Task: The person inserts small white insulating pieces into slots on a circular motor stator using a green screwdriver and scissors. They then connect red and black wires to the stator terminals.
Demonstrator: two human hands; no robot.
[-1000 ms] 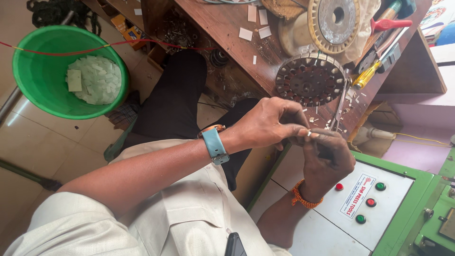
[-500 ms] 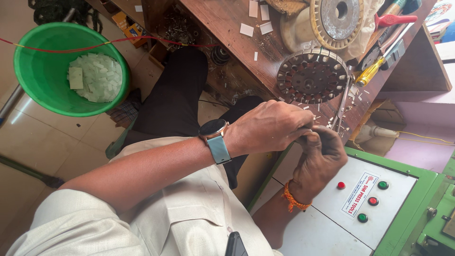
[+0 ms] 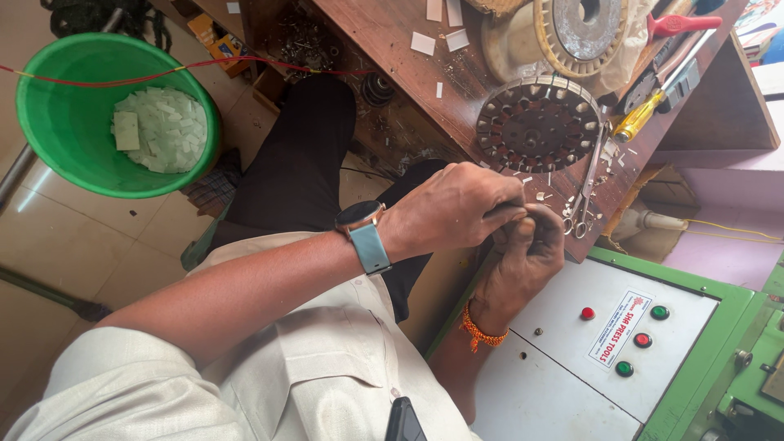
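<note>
A bright green bucket [image 3: 77, 122] is filled with white paper slips [image 3: 159, 131]. A blue strap is seen on the wristwatch [image 3: 365, 233], an orange thread band [image 3: 482, 333] on the other wrist. The surface [image 3: 392, 37] is reddish-brown wood; the stator core [image 3: 537, 124] is dark grey; the screwdriver [image 3: 641, 118] is yellow-handled.

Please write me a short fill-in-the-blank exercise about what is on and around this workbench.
1. The bucket on the floor is ____ in colour.
2. The left hand, with a ____ on its wrist, meets the right hand at the edge of the wooden bench.
3. The scissors lie just right of the round slotted ____ core.
4. The right wrist wears an ____ thread band.

Missing words: green; watch; metal; orange
</note>
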